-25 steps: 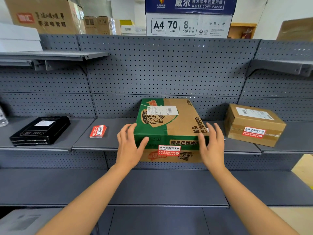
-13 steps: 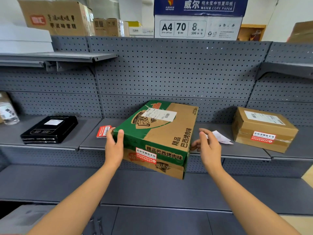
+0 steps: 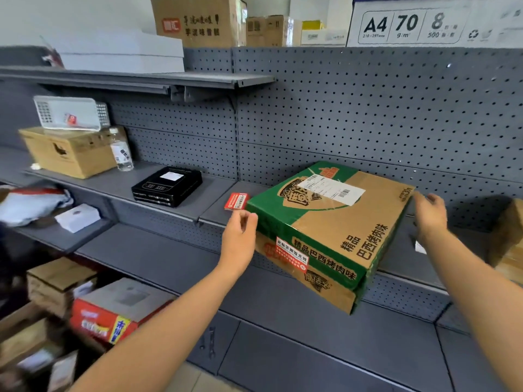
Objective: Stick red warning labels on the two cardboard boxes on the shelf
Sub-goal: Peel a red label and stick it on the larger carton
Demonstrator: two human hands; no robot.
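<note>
A flat green-and-brown cardboard box (image 3: 334,230) lies skewed on the grey shelf (image 3: 215,213), its near corner hanging over the front edge. A red warning label (image 3: 291,254) is stuck on its front side. My left hand (image 3: 239,236) is at the box's left corner, fingers loosely curled with nothing in them, the thumb against the box edge. My right hand (image 3: 430,213) is spread by the far right corner. A pad of red labels (image 3: 237,201) lies just left of the box. The second brown box (image 3: 506,239) is cut off at the right edge.
A black flat box (image 3: 167,186), a water bottle (image 3: 121,151) and a brown carton (image 3: 70,154) with a white basket (image 3: 68,113) on it sit further left. A white paper scrap (image 3: 420,247) lies by my right wrist. Cartons (image 3: 104,321) crowd the floor below left.
The green box has turned further askew on the shelf. My right hand moved from its front right side to the far right corner. The view swung left.
</note>
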